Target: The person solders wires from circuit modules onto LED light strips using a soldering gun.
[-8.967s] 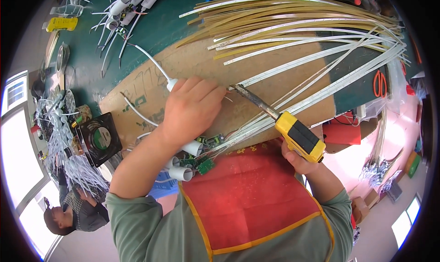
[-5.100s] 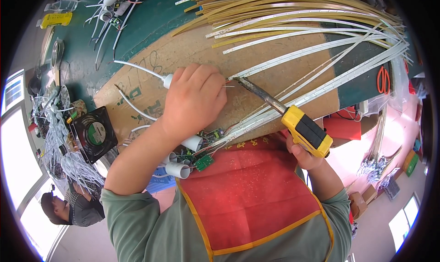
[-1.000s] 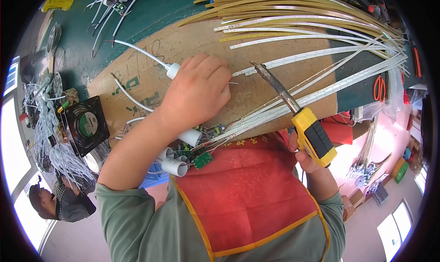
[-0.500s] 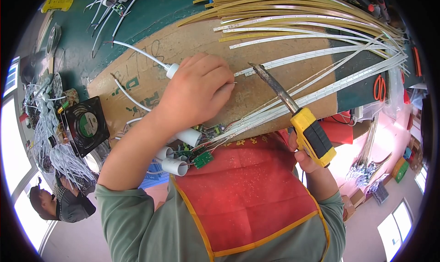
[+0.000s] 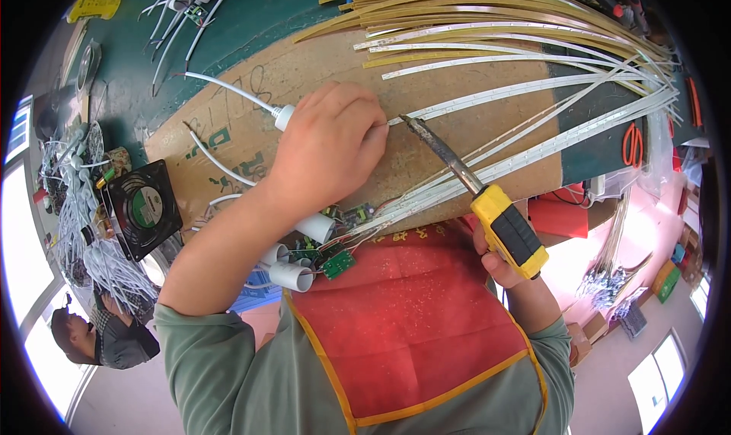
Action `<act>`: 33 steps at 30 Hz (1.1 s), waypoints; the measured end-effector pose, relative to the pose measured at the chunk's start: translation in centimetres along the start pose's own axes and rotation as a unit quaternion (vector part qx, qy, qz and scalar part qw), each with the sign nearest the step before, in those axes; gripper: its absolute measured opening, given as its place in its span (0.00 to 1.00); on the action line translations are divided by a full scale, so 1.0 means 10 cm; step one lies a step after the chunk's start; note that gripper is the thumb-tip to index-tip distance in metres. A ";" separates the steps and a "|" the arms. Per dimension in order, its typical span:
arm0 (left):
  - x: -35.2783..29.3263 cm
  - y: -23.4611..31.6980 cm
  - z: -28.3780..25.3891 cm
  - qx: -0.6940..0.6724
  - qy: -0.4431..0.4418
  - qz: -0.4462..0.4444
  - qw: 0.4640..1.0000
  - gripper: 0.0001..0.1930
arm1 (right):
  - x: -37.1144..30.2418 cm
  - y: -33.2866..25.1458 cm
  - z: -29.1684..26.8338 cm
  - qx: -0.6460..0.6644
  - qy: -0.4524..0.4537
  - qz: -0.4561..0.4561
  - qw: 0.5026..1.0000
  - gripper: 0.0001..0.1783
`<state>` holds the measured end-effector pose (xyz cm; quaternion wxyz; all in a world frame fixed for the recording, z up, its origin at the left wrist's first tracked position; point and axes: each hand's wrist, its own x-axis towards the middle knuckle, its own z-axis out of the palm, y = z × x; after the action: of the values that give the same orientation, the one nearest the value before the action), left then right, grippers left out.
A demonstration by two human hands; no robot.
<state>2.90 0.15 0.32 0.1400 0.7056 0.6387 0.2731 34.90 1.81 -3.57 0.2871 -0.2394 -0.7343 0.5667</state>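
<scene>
Over the cardboard, the left hand grasps a white corded cap while the right hand grips the yellow soldering iron near the white strip — so close that any slip could scorch skin.

Strip, one: white, narrow, slightly bowed, running toward 3 o'clock. Soldering iron, one: yellow-and-black handle, darkened metal barrel; slanted, tip toward 11 o'clock, by the strip's 9 o'clock end, contact unclear. Corded fitting, one: white, partly covered; cord toward 10 o'clock.
</scene>
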 end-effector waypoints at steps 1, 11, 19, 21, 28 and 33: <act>0.01 0.00 0.01 -0.002 0.001 -0.005 1.000 0.04 | -0.02 0.00 0.00 0.012 0.003 0.013 1.000 0.16; 0.02 0.02 0.03 0.019 0.010 -0.004 1.000 0.05 | -0.04 0.03 0.02 0.028 0.003 0.030 0.999 0.15; 0.01 0.00 0.07 0.052 0.029 0.032 0.998 0.06 | -0.02 0.01 0.01 0.018 -0.001 0.047 0.999 0.13; 0.01 0.01 0.07 0.056 0.028 0.034 0.997 0.06 | -0.01 0.00 0.01 0.015 -0.003 0.046 0.999 0.12; 0.02 0.01 0.08 0.078 0.035 0.055 0.995 0.07 | 0.00 -0.02 0.02 0.026 0.003 0.058 0.998 0.12; 0.02 0.01 0.08 0.078 0.032 0.057 0.995 0.07 | -0.02 0.01 0.02 0.036 0.003 0.060 0.998 0.12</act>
<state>3.44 0.42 -0.26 0.0485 0.7404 0.6211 0.2525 34.92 1.54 -3.69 0.2638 -0.2741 -0.6967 0.6082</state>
